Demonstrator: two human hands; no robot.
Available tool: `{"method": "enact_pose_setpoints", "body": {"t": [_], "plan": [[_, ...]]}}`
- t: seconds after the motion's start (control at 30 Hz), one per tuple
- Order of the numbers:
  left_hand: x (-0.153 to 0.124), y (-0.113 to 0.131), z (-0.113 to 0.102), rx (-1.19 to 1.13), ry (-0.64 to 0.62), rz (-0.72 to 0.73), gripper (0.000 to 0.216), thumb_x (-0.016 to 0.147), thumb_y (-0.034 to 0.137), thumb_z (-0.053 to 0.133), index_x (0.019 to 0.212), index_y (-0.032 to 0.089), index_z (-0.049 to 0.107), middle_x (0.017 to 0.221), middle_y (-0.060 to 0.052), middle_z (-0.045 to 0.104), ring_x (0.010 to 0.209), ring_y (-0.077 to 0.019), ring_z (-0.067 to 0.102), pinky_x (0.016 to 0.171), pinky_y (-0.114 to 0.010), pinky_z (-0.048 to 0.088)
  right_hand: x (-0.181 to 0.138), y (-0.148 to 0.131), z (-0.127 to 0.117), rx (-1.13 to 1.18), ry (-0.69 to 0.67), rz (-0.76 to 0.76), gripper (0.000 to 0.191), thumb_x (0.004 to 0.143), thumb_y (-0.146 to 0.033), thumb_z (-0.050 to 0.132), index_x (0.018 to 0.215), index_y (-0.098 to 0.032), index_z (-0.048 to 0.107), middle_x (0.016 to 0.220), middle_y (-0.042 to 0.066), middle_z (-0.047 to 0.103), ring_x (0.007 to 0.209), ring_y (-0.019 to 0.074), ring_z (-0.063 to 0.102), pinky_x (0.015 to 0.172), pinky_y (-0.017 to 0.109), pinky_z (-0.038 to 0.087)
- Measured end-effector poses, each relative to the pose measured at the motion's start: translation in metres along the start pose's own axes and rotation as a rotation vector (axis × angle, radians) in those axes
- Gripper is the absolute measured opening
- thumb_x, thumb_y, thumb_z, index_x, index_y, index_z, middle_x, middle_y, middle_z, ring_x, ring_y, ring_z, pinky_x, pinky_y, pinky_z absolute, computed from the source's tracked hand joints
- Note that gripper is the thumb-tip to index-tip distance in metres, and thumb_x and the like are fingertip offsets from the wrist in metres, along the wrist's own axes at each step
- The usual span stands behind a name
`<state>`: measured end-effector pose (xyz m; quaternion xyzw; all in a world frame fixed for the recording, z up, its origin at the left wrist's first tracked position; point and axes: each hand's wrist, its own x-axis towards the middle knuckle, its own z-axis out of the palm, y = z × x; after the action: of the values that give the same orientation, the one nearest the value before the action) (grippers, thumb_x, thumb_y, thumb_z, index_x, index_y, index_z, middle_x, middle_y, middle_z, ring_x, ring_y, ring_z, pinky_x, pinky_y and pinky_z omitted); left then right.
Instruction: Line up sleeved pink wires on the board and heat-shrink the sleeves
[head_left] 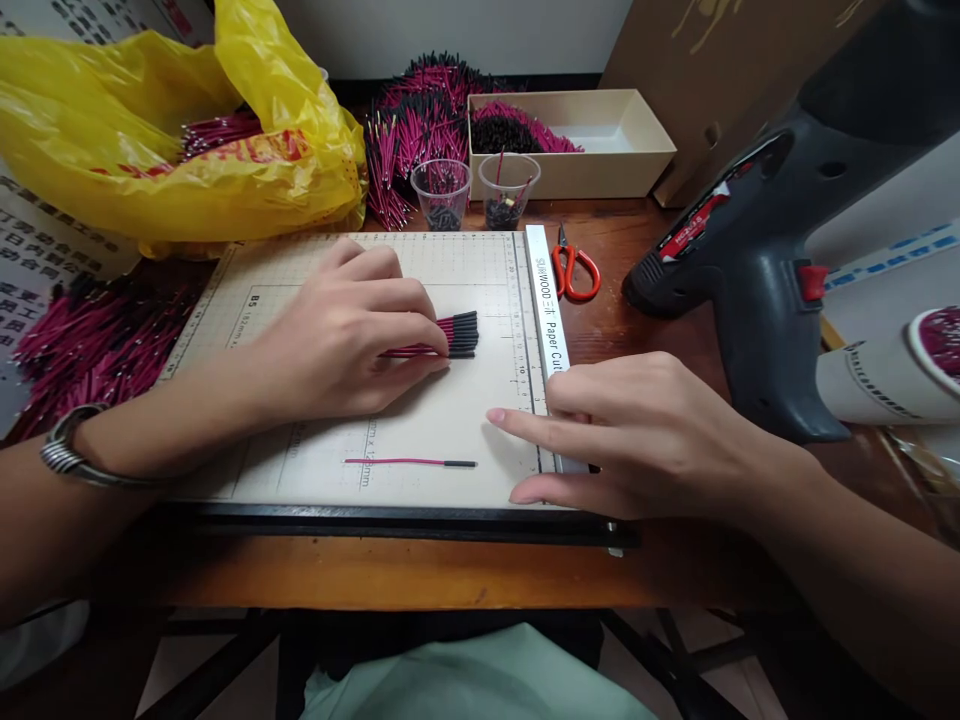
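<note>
My left hand (360, 330) is closed over a flat row of magenta wires with black sleeved ends (465, 334), which point right from under the fingertips. Most of their length is hidden beneath the palm. A single magenta wire with a black end (405, 461) lies apart on the pale board of the paper cutter (315, 470), nearer the front edge. Above the cutter's right side is my right hand (615, 440), empty, its index finger and thumb stretched toward the board. It partly covers the white lettered strip (547, 300).
Orange-handled scissors (576, 272) lie right of the cutter, near a large dark power tool (765, 230). Behind stand two plastic cups (441, 195), a cardboard box (600, 170) and heaped wires (420, 120). A yellow bag (285, 190) and more wires (97, 350) are at left.
</note>
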<state>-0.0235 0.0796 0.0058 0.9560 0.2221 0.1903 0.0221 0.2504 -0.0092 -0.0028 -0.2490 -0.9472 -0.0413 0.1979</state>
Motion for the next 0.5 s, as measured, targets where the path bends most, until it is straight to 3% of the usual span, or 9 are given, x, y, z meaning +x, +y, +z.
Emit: {"method": "enact_pose_setpoints", "body": {"t": [0.23,0.37,0.5], "plan": [[-0.0001,0.0017,0.0026,-0.002,-0.04,-0.089,0.03,0.099,0.045,0.059,0.085,0.029,0.08,0.086,-0.003,0.078,0.087,-0.0239,0.058,0.087,-0.045,0.039,-0.0038,0.0041,0.0004,-0.003,-0.002,-0.004,0.041,0.107,-0.053,0.056,0.128,-0.018,0.061,0.107,0.005,0.073,0.073,0.0107,0.061,0.061,0.029,0.045],[0.0009,0.0018,0.0012,-0.073,-0.071,-0.137,0.027,0.096,0.044,0.061,0.083,0.03,0.079,0.085,-0.004,0.076,0.089,-0.0249,0.058,0.093,-0.046,0.039,-0.0041,0.0055,0.0005,-0.028,-0.055,0.003,0.043,0.107,-0.054,0.054,0.13,-0.018,0.06,0.107,0.004,0.072,0.073,0.0116,0.062,0.061,0.03,0.046],[0.001,0.0041,-0.0058,-0.081,-0.118,-0.068,0.026,0.097,0.04,0.059,0.08,0.03,0.076,0.08,-0.001,0.077,0.08,-0.0228,0.056,0.09,-0.046,0.037,-0.0037,0.0057,0.0009,-0.019,-0.081,-0.006,0.05,0.106,-0.06,0.05,0.132,-0.019,0.061,0.105,0.004,0.071,0.069,0.0112,0.059,0.06,0.03,0.046]]}}
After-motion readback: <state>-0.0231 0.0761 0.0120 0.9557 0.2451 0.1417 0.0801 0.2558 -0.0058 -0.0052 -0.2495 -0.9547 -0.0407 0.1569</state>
